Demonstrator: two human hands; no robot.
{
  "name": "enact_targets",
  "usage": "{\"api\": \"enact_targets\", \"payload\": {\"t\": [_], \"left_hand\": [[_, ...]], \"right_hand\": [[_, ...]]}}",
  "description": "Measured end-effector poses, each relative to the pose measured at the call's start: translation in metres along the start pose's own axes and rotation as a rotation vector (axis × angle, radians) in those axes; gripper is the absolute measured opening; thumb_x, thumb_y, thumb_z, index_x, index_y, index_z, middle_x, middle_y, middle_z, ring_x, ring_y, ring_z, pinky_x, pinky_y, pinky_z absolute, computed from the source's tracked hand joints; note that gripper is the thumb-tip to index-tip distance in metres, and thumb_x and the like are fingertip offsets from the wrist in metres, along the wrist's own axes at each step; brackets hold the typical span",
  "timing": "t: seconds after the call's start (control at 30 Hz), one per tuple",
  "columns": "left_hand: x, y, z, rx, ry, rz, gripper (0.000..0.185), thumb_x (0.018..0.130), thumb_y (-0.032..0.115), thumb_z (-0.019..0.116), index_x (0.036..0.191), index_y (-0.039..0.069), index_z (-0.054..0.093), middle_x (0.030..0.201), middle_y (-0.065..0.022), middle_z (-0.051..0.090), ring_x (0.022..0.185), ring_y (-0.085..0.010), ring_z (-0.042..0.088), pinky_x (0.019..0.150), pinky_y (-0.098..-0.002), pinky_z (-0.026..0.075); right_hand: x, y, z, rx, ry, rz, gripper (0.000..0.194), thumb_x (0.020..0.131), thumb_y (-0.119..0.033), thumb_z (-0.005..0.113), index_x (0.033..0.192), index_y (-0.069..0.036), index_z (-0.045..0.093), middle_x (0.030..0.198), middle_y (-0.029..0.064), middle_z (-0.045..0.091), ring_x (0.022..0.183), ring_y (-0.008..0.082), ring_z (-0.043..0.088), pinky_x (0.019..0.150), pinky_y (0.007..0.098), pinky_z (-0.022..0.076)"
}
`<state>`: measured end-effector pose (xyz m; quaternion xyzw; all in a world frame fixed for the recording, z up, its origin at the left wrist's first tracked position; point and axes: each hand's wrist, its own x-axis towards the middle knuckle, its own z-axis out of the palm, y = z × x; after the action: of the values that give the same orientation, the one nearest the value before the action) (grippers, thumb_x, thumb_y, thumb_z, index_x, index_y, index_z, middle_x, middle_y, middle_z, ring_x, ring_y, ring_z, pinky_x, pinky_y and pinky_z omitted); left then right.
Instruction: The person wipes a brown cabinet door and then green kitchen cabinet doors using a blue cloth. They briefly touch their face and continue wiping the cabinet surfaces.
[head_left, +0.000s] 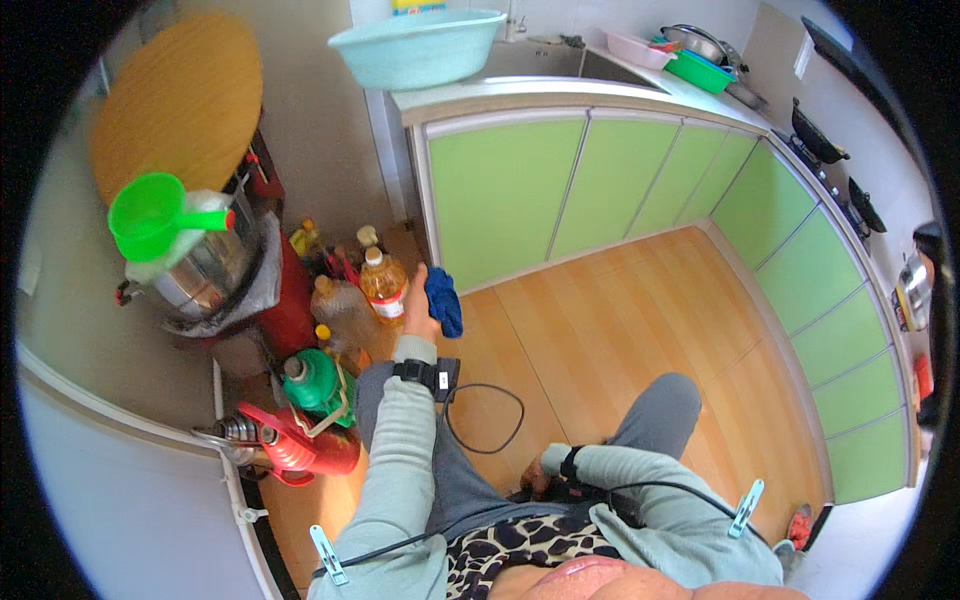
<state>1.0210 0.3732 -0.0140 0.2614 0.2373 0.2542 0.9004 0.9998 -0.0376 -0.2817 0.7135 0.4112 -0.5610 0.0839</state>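
Note:
My left hand (422, 311) reaches forward and grips a crumpled dark blue cloth (445, 302). Just left of it in the picture is a plastic bottle of amber cooking oil (383, 283) with a white cap and a red-and-white label. A clear plastic bottle (341, 309), mostly see-through, is farther left. My right hand (533, 477) rests low at my lap beside my knee, partly hidden by the sleeve; whether it holds anything is unclear.
A green jug (319, 384) and a red thermos flask (307, 444) stand at left. Behind them, a steel pot (206, 274) carries a green ladle (150, 214) above a red bin (292, 300). Green cabinets (506, 191) border the wooden floor (585, 330); a blue basin (420, 52) sits on the counter.

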Motion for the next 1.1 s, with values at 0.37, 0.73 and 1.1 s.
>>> {"api": "enact_targets", "payload": {"t": [0.37, 0.73, 1.1], "left_hand": [[-0.041, -0.018, 0.096, 0.244, -0.173, -0.074, 0.032, 0.102, 0.038, 0.06, 0.105, 0.006, 0.064, 0.09, -0.0034, 0.067, 0.081, -0.0165, 0.066, 0.069, -0.0321, 0.055], [0.046, -0.043, 0.07, 0.048, -0.078, -0.244, 0.032, 0.102, 0.039, 0.059, 0.1, 0.007, 0.065, 0.087, -0.0065, 0.067, 0.072, -0.0194, 0.065, 0.06, -0.0319, 0.054], [0.074, 0.001, 0.074, -0.146, -0.272, -0.108, 0.044, 0.101, 0.053, 0.055, 0.105, 0.011, 0.064, 0.093, -0.0072, 0.068, 0.079, -0.0211, 0.065, 0.062, -0.0347, 0.053]], "right_hand": [[0.031, -0.06, 0.038, 0.218, -0.225, -0.32, 0.036, 0.09, -0.036, 0.068, 0.112, -0.009, 0.074, 0.11, 0.0132, 0.074, 0.098, 0.0303, 0.069, 0.083, 0.0438, 0.0545], [0.043, -0.013, 0.01, 0.238, -0.325, -0.277, 0.034, 0.09, -0.034, 0.067, 0.11, -0.009, 0.075, 0.109, 0.0128, 0.075, 0.098, 0.0296, 0.071, 0.082, 0.0439, 0.0552], [-0.002, 0.008, -0.24, 0.317, 0.253, -0.441, 0.033, 0.096, -0.025, 0.061, 0.12, -0.003, 0.066, 0.101, 0.0092, 0.072, 0.092, 0.0209, 0.067, 0.08, 0.0359, 0.0543]]}}
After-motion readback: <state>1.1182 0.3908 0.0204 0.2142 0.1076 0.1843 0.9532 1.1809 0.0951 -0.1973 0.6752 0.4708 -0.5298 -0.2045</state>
